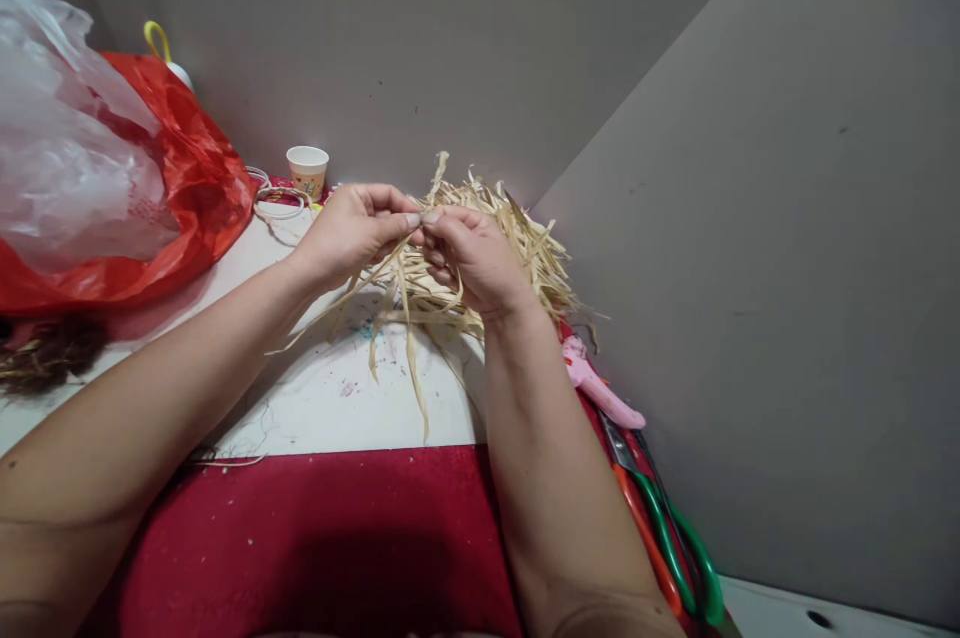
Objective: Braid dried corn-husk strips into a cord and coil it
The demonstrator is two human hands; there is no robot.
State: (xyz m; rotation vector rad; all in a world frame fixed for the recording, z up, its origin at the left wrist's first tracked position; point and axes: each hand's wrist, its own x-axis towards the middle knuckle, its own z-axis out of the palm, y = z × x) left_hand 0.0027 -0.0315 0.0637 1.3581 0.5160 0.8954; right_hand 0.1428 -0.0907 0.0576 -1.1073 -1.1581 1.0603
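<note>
Both hands meet fingertip to fingertip above a white board. Thumb and fingers of my left hand [356, 226] are pinched on pale dry straw strips [409, 343], whose ends hang down over the board. My right hand [474, 253] pinches the same strips right beside the left fingertips, its other fingers curled in. Just behind and to the right of the hands lies a heap of loose dry straw [544, 253]. The exact spot between the fingertips is too small to make out.
A red plastic bag [214, 188] with a clear bag [67, 148] sits at left, near dark brown fibres [56, 353]. A paper cup [307, 170] stands at the back. Green-handled scissors [664, 528] and a pink-handled tool [604, 393] lie right, along the grey wall [787, 268].
</note>
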